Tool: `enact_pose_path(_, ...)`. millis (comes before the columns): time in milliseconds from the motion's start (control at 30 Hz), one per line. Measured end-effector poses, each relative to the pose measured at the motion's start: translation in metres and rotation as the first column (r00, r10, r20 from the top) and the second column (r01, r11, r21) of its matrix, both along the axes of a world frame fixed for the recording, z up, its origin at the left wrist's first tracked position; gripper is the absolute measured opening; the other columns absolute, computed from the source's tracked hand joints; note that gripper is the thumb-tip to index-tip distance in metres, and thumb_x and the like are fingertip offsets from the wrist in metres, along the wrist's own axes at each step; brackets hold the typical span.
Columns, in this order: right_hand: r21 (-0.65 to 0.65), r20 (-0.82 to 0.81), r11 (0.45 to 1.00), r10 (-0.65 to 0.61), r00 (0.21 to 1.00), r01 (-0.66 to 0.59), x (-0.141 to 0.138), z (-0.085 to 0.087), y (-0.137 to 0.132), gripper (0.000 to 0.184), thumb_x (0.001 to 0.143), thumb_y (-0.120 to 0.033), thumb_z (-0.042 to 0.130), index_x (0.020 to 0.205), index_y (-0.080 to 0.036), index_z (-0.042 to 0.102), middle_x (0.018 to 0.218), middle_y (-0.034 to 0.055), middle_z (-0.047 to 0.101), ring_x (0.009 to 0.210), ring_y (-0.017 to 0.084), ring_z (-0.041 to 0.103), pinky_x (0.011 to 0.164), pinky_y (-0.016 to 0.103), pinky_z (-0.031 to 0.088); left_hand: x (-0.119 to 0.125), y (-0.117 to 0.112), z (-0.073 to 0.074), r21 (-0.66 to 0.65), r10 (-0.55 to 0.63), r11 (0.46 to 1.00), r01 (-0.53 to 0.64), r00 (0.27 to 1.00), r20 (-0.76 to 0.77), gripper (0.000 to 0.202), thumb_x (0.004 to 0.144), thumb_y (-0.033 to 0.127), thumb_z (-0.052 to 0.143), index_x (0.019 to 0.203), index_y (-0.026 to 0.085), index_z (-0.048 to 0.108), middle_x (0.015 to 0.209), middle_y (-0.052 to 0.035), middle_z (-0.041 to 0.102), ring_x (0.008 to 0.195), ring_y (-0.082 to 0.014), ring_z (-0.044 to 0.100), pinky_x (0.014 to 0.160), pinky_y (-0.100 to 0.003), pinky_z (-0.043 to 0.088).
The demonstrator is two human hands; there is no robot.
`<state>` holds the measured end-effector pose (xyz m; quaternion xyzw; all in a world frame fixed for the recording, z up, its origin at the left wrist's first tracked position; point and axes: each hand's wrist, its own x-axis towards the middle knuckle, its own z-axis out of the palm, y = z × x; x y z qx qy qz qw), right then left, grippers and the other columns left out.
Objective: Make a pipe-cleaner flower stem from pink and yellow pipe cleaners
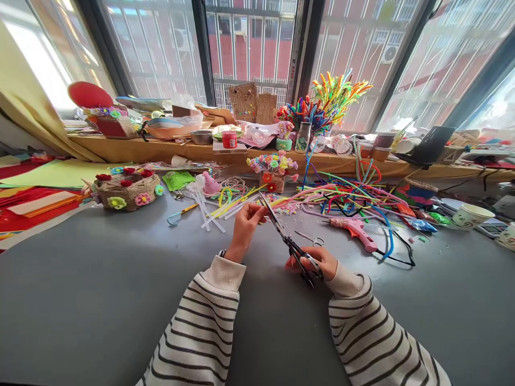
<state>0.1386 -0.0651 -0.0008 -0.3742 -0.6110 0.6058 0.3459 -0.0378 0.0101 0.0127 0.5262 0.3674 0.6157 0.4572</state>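
My right hand is wrapped round the handles of a pair of black-handled scissors, whose blades point up and to the left. The blade tips reach close to my left hand, which is closed in a pinch. What lies between its fingertips is too small to make out. Beyond the blades, small pink and white bits are scattered on the grey table. A smaller pair of silver scissors lies just past my right hand. Translucent glue sticks rest behind my left hand.
A pink glue gun with a black cord lies at right, before a tangle of colored pipe cleaners. A woven basket with flowers stands at left. A small flower pot stands at centre back. At far right is a paper cup.
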Motion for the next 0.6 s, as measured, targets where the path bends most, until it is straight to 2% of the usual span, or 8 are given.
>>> enact_pose_path(167, -0.035, 0.004, 0.996, -0.087, 0.996, 0.087, -0.0058, 0.0025, -0.0028, 0.035, 0.054, -0.043, 0.06, 0.064, -0.011, 0.054, 0.068, 0.006, 0.057, 0.067, 0.015, 0.055, 0.066, 0.03, 0.045, 0.0013, -0.0001, 0.0003, 0.018, 0.016, 1.0, -0.015, 0.997, -0.07, 0.021, 0.064, 0.033, 0.051, 0.069, 0.014, 0.045, 0.064, 0.0, 0.053, 0.051, -0.0069, 0.05, 0.054, -0.022, 0.041)
enact_pose_path(300, -0.04, 0.017, 0.994, -0.103, 0.995, 0.103, -0.0087, 0.0041, -0.0038, 0.035, 0.053, -0.043, 0.06, 0.064, -0.01, 0.055, 0.065, 0.0054, 0.057, 0.062, 0.012, 0.055, 0.064, 0.028, 0.045, 0.0023, 0.0004, -0.0029, 0.115, 0.122, 0.989, -0.097, 0.966, -0.229, 0.019, 0.071, 0.035, 0.042, 0.071, 0.016, 0.042, 0.064, 0.0013, 0.049, 0.051, -0.0073, 0.048, 0.052, -0.022, 0.039)
enact_pose_path(367, -0.026, 0.018, 0.995, -0.096, 0.995, 0.096, -0.0093, 0.0041, -0.0039, 0.034, 0.054, -0.043, 0.059, 0.063, -0.01, 0.055, 0.064, 0.0052, 0.057, 0.061, 0.012, 0.054, 0.063, 0.027, 0.045, 0.0036, -0.0005, -0.0041, 0.197, 0.22, 0.968, -0.158, 0.912, -0.345, 0.018, 0.074, 0.035, 0.035, 0.072, 0.017, 0.04, 0.063, 0.0013, 0.048, 0.052, -0.008, 0.047, 0.053, -0.022, 0.037)
enact_pose_path(467, 0.0, 0.018, 0.996, -0.094, 0.995, 0.094, -0.0097, 0.0033, -0.0036, 0.033, 0.056, -0.042, 0.058, 0.063, -0.01, 0.055, 0.064, 0.0049, 0.057, 0.06, 0.012, 0.054, 0.062, 0.026, 0.045, 0.0062, -0.0032, -0.0042, 0.311, 0.363, 0.923, -0.227, 0.784, -0.504, 0.02, 0.078, 0.033, 0.028, 0.07, 0.018, 0.039, 0.062, 0.001, 0.048, 0.055, -0.0094, 0.046, 0.056, -0.022, 0.034)
enact_pose_path(533, 0.003, 0.016, 0.995, -0.098, 0.995, 0.098, -0.0095, 0.0022, -0.0033, 0.033, 0.056, -0.042, 0.058, 0.063, -0.01, 0.054, 0.064, 0.0047, 0.057, 0.06, 0.012, 0.054, 0.062, 0.027, 0.045, 0.0078, -0.0046, -0.0035, 0.337, 0.396, 0.912, -0.234, 0.719, -0.571, 0.022, 0.079, 0.032, 0.026, 0.067, 0.018, 0.038, 0.059, 0.0012, 0.047, 0.053, -0.0096, 0.045, 0.054, -0.022, 0.032)
enact_pose_path(600, -0.007, 0.01, 0.996, -0.092, 0.996, 0.093, -0.009, 0.0009, -0.003, 0.033, 0.056, -0.042, 0.058, 0.064, -0.011, 0.054, 0.064, 0.0045, 0.057, 0.062, 0.012, 0.055, 0.062, 0.027, 0.045, 0.0088, -0.005, -0.0027, 0.326, 0.379, 0.92, -0.218, 0.707, -0.597, 0.024, 0.079, 0.032, 0.024, 0.065, 0.018, 0.037, 0.055, 0.0015, 0.045, 0.05, -0.0093, 0.043, 0.052, -0.021, 0.031)
